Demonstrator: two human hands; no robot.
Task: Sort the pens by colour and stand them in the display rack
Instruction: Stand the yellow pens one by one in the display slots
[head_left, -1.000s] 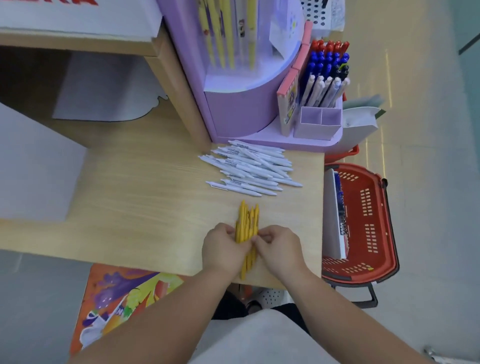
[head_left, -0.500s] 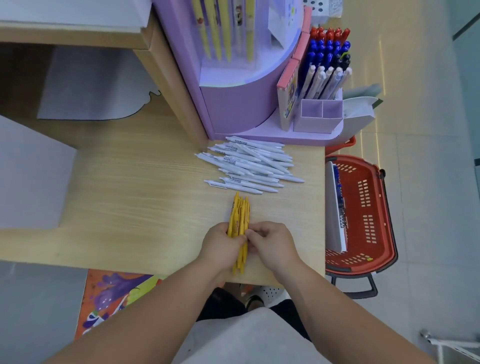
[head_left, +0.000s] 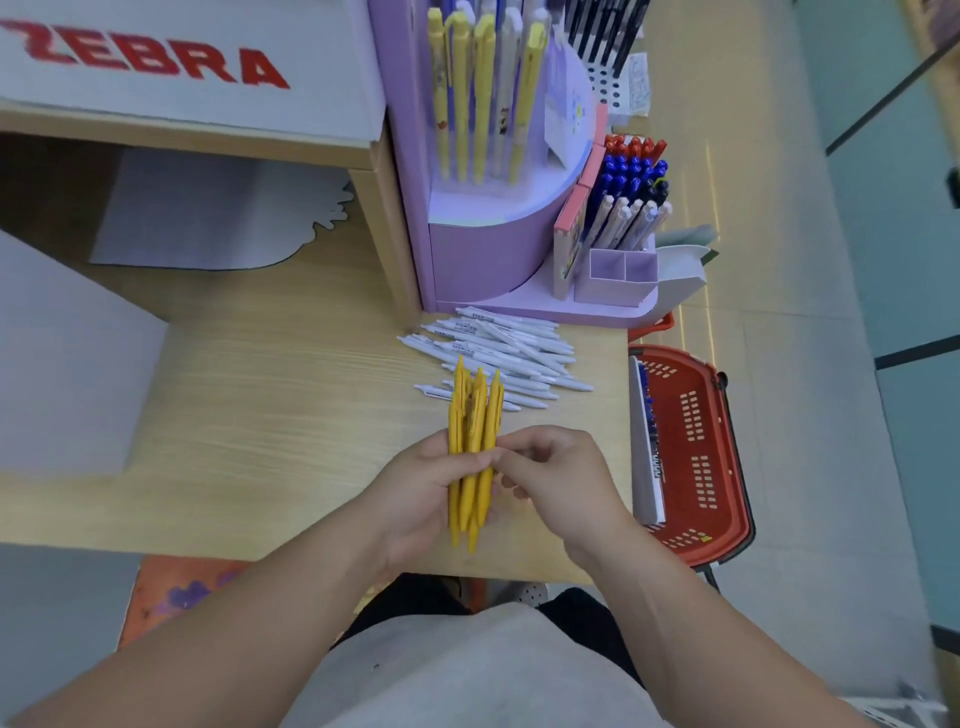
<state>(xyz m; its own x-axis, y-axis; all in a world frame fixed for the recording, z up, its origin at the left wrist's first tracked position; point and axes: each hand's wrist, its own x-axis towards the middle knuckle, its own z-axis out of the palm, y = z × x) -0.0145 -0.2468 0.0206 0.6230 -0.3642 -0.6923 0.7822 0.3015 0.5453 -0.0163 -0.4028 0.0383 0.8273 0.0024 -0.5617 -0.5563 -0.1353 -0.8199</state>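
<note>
Yellow pens (head_left: 475, 410) higher now, between left hand (head_left: 421, 499) and right hand (head_left: 558, 478)

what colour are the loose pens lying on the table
White pens, clearest in the head view.

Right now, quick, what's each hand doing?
Left hand: grips the yellow pens.
Right hand: fingers curled, pinching the same pens.

"ZEBRA" in red letters on white sign board (head_left: 322, 62), upper left
</note>
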